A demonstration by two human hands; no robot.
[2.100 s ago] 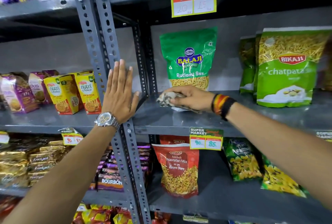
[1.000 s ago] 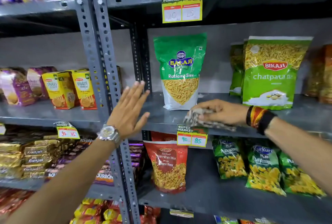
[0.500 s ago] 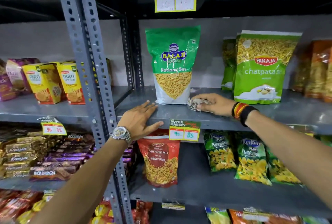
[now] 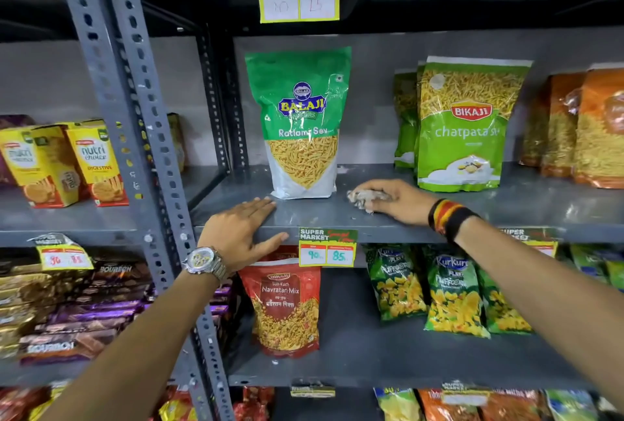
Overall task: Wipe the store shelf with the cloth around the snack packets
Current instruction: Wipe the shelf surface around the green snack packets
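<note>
A grey metal shelf (image 4: 526, 207) carries a tall green Balaji sev packet (image 4: 300, 116) standing upright and a light-green Bikaji chatpata packet (image 4: 466, 123) to its right. My right hand (image 4: 401, 201) presses a crumpled pale cloth (image 4: 363, 198) flat on the shelf between the two packets, just right of the Balaji packet's base. My left hand (image 4: 239, 231) lies flat on the shelf's front edge, fingers spread, fingertips close to the Balaji packet's lower left corner, holding nothing.
A perforated grey upright (image 4: 141, 137) stands left of my left hand. Yellow biscuit boxes (image 4: 67, 164) fill the left bay. Orange packets (image 4: 580, 126) stand far right. A price tag (image 4: 327, 248) hangs on the shelf lip; a red Navratan Mix packet (image 4: 285, 305) and green puff packets (image 4: 449, 292) sit below.
My left hand left the upright post and came down onto the shelf's front edge. My right hand slid the cloth right, from in front of the Balaji packet into the gap beside it.
</note>
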